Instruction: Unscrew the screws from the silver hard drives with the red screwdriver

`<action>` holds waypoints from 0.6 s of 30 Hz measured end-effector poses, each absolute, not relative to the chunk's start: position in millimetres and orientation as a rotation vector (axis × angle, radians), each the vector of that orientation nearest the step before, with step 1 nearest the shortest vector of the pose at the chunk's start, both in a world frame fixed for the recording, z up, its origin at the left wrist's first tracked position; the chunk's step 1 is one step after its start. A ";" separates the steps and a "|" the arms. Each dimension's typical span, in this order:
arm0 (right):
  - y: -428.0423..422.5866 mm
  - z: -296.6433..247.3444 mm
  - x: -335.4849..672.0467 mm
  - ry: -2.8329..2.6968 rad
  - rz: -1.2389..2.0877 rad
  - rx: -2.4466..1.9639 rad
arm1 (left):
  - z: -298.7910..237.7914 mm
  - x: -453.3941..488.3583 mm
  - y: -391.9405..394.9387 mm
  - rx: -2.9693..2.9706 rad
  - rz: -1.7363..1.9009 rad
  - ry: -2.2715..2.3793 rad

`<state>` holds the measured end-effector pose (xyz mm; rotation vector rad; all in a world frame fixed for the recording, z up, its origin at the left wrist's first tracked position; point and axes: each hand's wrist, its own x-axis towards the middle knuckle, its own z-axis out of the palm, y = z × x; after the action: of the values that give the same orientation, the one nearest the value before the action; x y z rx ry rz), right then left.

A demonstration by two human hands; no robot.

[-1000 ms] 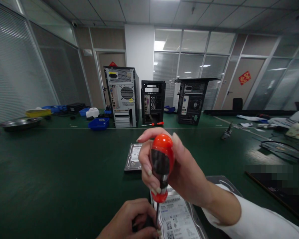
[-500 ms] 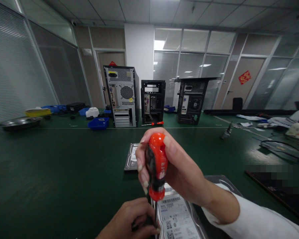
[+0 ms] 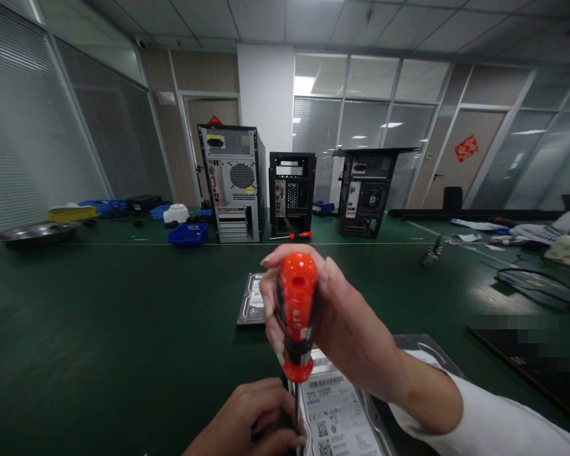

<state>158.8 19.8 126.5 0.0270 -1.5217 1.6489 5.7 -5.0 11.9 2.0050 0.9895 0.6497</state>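
Note:
Upright in my right hand (image 3: 351,335) is a screwdriver (image 3: 297,310) with a red and black handle, its fingers curled round the handle and its thumb loosened along the side. The shaft points down at the left edge of a hard drive (image 3: 337,405) with a white label. My left hand (image 3: 254,415) is closed low beside the shaft and the drive's edge. Its fingertips pinch close to the shaft's lower end; what they hold, and the screwdriver's tip, are hidden. Beyond my right hand lies another hard drive (image 3: 249,304), partly covered by the fingers.
A third drive (image 3: 425,348) lies under my right forearm. Three computer cases stand at the back: a tall one (image 3: 230,183), a small one (image 3: 292,193) and one at right (image 3: 365,193). Another screwdriver (image 3: 300,235) and a blue tray (image 3: 187,235) lie before them.
The screwdriver handle has turned in my right hand, and the thumb has shifted off its top. My left hand and the hard drives stay where they were.

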 end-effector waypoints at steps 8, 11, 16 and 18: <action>18.4 129.7 161.8 -1.564 1.666 -0.034 | 21.2 9.6 -7.7 1.858 0.741 0.871; 16.0 131.4 162.0 -1.539 1.740 0.030 | 17.4 8.4 -7.6 1.894 0.767 0.855; 17.2 131.2 161.8 -1.565 1.749 0.015 | 14.3 7.0 -8.8 1.946 0.713 0.961; 18.8 131.0 161.3 -1.559 1.713 0.038 | 15.3 7.3 -9.7 1.967 0.692 1.012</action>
<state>161.3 18.8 131.0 0.0379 -1.5590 1.7132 7.3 -9.7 15.3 1.9672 1.0125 0.6916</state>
